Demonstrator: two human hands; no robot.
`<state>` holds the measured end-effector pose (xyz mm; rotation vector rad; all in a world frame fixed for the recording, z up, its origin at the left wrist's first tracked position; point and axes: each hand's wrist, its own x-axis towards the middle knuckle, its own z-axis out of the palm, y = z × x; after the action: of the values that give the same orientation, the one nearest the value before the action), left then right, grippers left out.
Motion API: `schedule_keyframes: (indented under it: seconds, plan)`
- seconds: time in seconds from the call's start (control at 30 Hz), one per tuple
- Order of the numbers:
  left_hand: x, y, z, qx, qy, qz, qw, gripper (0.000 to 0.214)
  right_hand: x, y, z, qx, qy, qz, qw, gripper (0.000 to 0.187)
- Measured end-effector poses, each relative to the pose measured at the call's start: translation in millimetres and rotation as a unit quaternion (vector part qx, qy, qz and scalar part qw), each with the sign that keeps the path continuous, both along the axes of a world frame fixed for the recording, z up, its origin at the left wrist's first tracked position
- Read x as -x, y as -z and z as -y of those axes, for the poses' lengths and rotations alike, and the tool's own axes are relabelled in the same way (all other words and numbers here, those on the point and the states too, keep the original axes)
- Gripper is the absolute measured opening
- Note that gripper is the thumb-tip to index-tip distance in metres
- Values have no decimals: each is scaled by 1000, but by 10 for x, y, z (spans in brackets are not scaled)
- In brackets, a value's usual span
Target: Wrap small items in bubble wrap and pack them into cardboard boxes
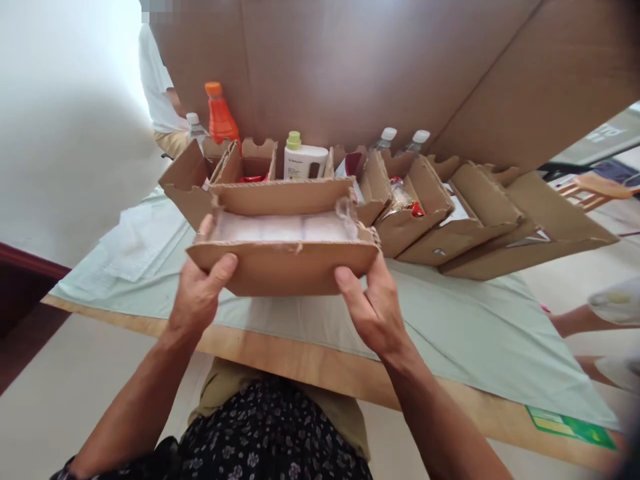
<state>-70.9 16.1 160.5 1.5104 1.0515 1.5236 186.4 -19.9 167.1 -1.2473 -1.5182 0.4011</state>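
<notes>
Between my two hands is an open cardboard box [285, 267], its long side facing me. Whitish bubble wrap [285, 228] fills its inside; anything under the wrap is hidden. My left hand [197, 290] grips the left end, thumb on the front wall and fingers behind. At the right end, my right hand [373, 303] holds the box the same way. Just behind it stand more cardboard boxes [420, 230] in a row, and a white bottle with a green cap [305, 160] rises behind the held box.
Sheets of bubble wrap [143, 243] lie on the left of the pale green tablecloth [450, 320]. An orange bottle [220, 113] and clear bottles [386, 139] stand along the back. A tall cardboard panel [340, 73] closes off the far side. Other people are partly visible at both edges.
</notes>
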Motion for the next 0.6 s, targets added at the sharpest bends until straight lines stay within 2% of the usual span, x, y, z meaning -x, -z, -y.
schedule_keyframes:
  seconds: [0.07, 0.17, 0.23, 0.27, 0.33, 0.43, 0.6]
  plan:
    - [-37, -60, -24, -27, -6, 4, 1000, 86, 0, -85, -74, -11, -3, -11, 1000, 70]
    - [-258, -120, -74, -41, 71, -24, 996, 94, -126, -157, -80, -84, 115, -46, 989, 63]
    - [-288, -127, -76, -18, 91, -46, 995, 90, -126, -121, -37, -88, 146, -48, 984, 59]
    - [-238, -126, -57, -3, 73, -51, 996, 88, -80, -80, -24, -69, 127, -46, 988, 59]
    - [-61, -123, 35, 22, 7, -55, 998, 88, 61, 28, -39, -13, 42, -49, 998, 62]
    - [112, -70, 288, 58, -49, -54, 996, 98, 193, 191, -161, 3, -29, -88, 996, 65]
    - [-153, 239, 674, 95, -60, -15, 994, 98, 3, 413, -526, 1, -63, -78, 995, 72]
